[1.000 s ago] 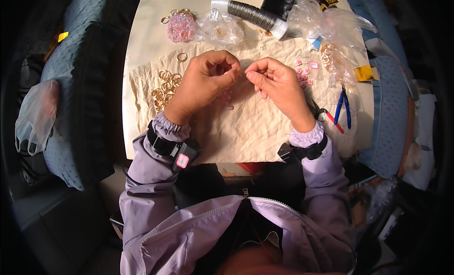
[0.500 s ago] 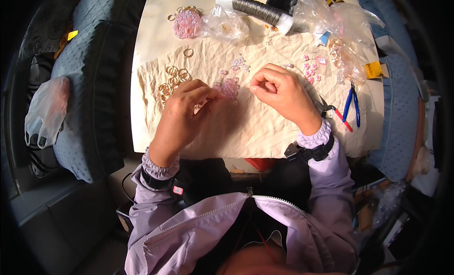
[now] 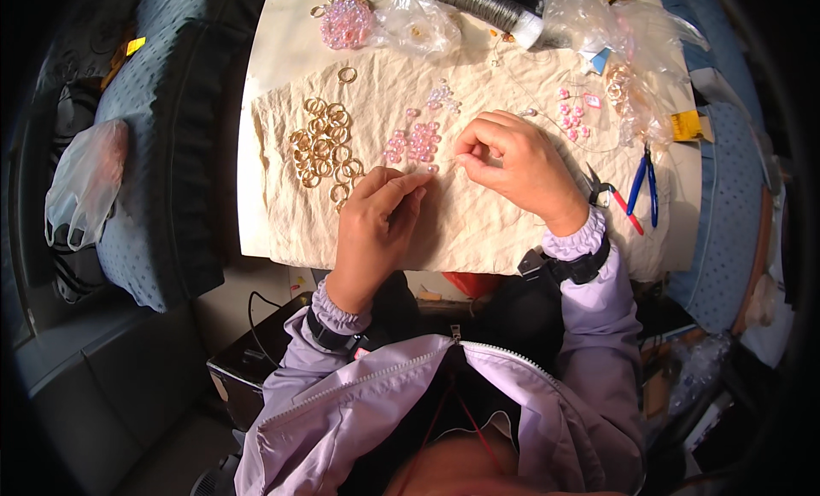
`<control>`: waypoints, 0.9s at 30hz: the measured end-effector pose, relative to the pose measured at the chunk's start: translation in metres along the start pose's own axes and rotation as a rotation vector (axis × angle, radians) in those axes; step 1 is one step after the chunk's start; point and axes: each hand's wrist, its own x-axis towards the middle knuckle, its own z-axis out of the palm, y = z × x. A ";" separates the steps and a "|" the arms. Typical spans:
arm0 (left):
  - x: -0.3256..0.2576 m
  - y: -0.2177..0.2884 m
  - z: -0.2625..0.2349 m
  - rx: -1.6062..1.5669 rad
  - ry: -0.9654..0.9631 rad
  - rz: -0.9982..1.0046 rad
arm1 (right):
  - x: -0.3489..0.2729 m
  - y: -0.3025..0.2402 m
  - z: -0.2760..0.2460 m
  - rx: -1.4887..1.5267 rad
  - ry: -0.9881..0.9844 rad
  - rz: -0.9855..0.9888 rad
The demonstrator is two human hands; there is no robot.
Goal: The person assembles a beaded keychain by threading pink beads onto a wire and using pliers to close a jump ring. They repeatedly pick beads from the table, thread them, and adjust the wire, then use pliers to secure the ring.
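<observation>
My left hand [image 3: 376, 227] is in a pinch just below a cluster of pink translucent beads [image 3: 424, 142]. Anything between its fingertips is too small to make out. To the right of those beads, my right hand [image 3: 518, 167] has thumb and forefinger pressed together, and what they hold does not show clearly. Gold-coloured rings [image 3: 320, 146] lie in a loose heap left of my left hand. A smaller group of clear beads [image 3: 442, 96] sits above the pink ones. Near the right knuckles is a thin wire with a small bead [image 3: 530, 112] on it.
Blue-handled pliers [image 3: 643, 189] and red-handled cutters [image 3: 622, 207] lie at the right on the cream cloth [image 3: 282, 227]. Pink flower-like beads [image 3: 572, 120] sit above them. Along the back are a spool of dark wire [image 3: 478, 9], plastic bags [image 3: 589, 22] and a bunch of pink beads [image 3: 345, 22].
My left hand has moved right and toward me, off the heap of rings, and its fingers have come closer to my right hand. My right hand has barely moved. The view has shifted slightly.
</observation>
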 end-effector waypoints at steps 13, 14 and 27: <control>0.002 0.002 0.006 0.034 0.052 -0.002 | -0.002 -0.001 0.003 -0.031 0.012 -0.069; 0.002 0.001 0.006 0.036 0.052 0.001 | -0.002 -0.001 0.003 -0.035 0.013 -0.071; 0.002 0.004 0.006 0.037 0.095 -0.021 | -0.001 0.002 0.008 -0.063 0.047 -0.074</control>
